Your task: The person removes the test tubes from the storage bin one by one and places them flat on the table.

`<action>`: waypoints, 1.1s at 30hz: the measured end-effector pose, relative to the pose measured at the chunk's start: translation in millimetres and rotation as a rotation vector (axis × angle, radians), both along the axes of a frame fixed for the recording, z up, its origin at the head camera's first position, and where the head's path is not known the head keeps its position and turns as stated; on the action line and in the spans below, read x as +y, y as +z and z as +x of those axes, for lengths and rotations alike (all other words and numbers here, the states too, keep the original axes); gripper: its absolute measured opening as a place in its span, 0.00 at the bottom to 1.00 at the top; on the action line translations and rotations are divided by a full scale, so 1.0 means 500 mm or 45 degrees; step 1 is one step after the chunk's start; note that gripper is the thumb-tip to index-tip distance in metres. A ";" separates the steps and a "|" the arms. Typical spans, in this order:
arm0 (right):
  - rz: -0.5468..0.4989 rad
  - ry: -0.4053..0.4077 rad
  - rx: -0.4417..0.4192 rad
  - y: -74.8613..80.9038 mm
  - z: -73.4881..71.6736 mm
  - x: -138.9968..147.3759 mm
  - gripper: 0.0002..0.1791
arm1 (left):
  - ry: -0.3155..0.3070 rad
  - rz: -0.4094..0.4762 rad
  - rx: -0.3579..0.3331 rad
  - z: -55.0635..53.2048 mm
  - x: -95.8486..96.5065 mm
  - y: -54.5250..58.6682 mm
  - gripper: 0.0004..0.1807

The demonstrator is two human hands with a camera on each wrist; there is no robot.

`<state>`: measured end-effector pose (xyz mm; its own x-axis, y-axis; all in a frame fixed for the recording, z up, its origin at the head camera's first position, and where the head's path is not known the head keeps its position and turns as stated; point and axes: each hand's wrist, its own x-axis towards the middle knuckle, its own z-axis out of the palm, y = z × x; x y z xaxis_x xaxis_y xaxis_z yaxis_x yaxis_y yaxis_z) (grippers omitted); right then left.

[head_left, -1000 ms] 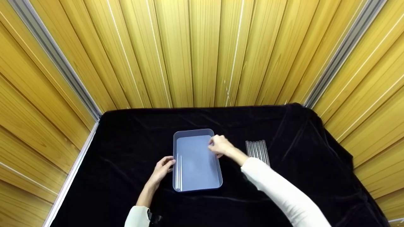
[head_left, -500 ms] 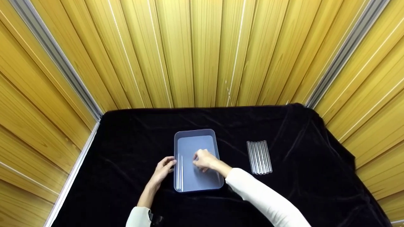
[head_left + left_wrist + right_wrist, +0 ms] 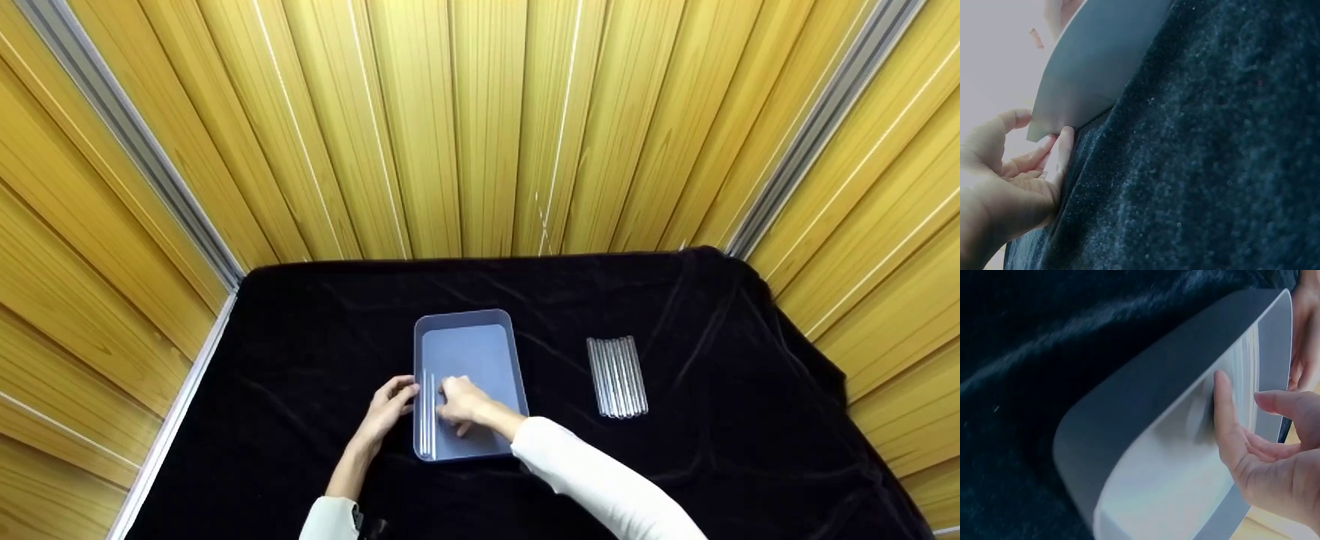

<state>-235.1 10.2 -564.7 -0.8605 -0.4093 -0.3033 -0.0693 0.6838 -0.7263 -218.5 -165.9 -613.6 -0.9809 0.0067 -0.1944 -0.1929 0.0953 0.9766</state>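
Observation:
A translucent blue-grey plastic tray (image 3: 480,352) lies on the black cloth. At its left side my left hand (image 3: 386,409) grips the wall, with digits on both sides of the rim in the left wrist view. Several thin clear tubes (image 3: 427,416) lie lengthwise along the tray's left wall. Inside the tray, just right of these tubes, is my right hand (image 3: 463,403). In the right wrist view the right hand's index finger is fairly straight and apart from the thumb; the tubes show between them. No separate tube is visible in this hand.
Right of the tray, a row of clear tubes (image 3: 617,377) lies side by side on the black velvet cloth (image 3: 720,420). Wood-patterned panels (image 3: 480,127) rise behind and at both sides.
My right hand has moved left and down, from the tray's right rim to beside the tubes inside it. My left hand has stayed at the left wall.

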 end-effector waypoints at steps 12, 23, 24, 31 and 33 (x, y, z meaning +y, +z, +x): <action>0.078 -0.047 0.118 -0.003 0.016 -0.022 0.12 | 0.020 -0.012 -0.004 -0.003 0.008 -0.001 0.21; 0.158 -0.046 0.173 0.000 0.022 -0.010 0.16 | 0.002 0.004 0.012 0.000 -0.001 -0.002 0.22; 0.157 -0.044 0.178 0.000 0.022 -0.007 0.16 | 0.001 0.002 0.015 0.000 -0.002 -0.003 0.23; 0.147 -0.030 0.197 0.002 0.017 0.011 0.15 | -0.003 -0.002 0.018 0.002 -0.001 0.001 0.22; 0.132 -0.037 0.176 0.002 0.015 0.017 0.15 | 0.001 -0.002 0.011 0.001 0.000 0.000 0.22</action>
